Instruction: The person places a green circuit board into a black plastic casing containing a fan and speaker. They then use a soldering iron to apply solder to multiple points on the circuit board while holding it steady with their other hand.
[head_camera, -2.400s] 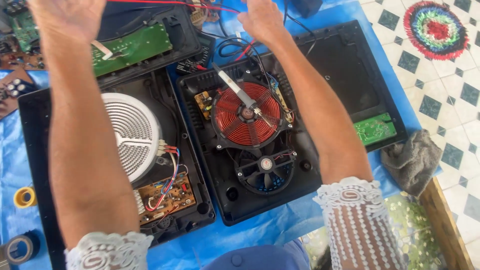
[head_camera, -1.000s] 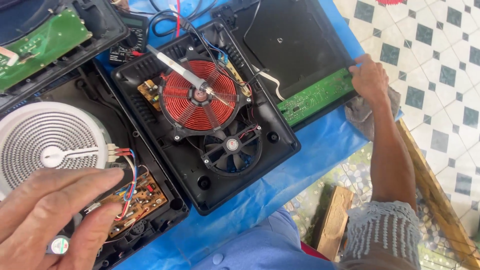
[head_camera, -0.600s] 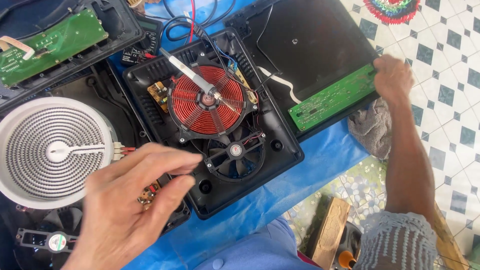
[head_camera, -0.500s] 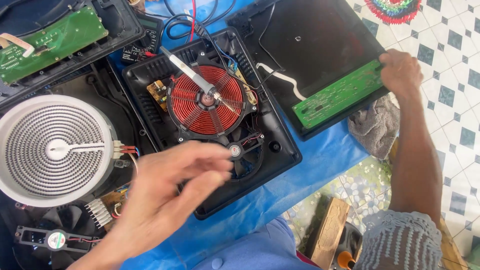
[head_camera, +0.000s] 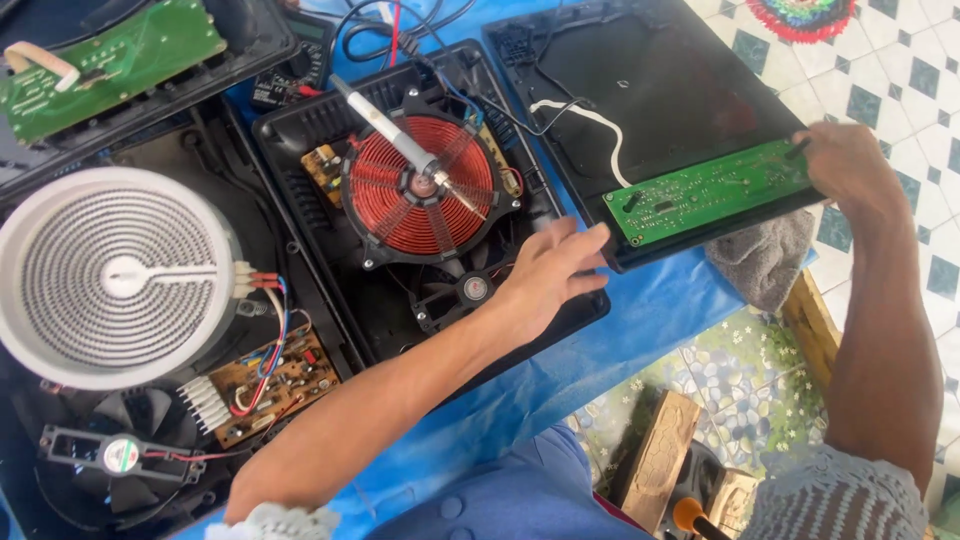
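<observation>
My left hand (head_camera: 548, 272) reaches across an opened black induction cooker base (head_camera: 300, 190), fingers spread at its right rim beside the small fan (head_camera: 472, 290). A red copper coil (head_camera: 420, 185) sits in the middle of the base with a white-handled tool (head_camera: 385, 125) lying on it. My right hand (head_camera: 850, 165) grips the right end of a green circuit board (head_camera: 705, 190) on the black cooker lid (head_camera: 650, 90), which lies upside down.
A second open cooker with a white spiral heating element (head_camera: 110, 275), a brown circuit board (head_camera: 265, 385) and a fan (head_camera: 118, 455) lies at left. Another green board (head_camera: 110, 65) sits top left. A grey cloth (head_camera: 765, 255) lies by the lid. Blue sheet (head_camera: 660, 310) covers the surface.
My left hand has moved from the brown board at left across to the right rim of the coil cooker. My right hand has stayed on the green board's end.
</observation>
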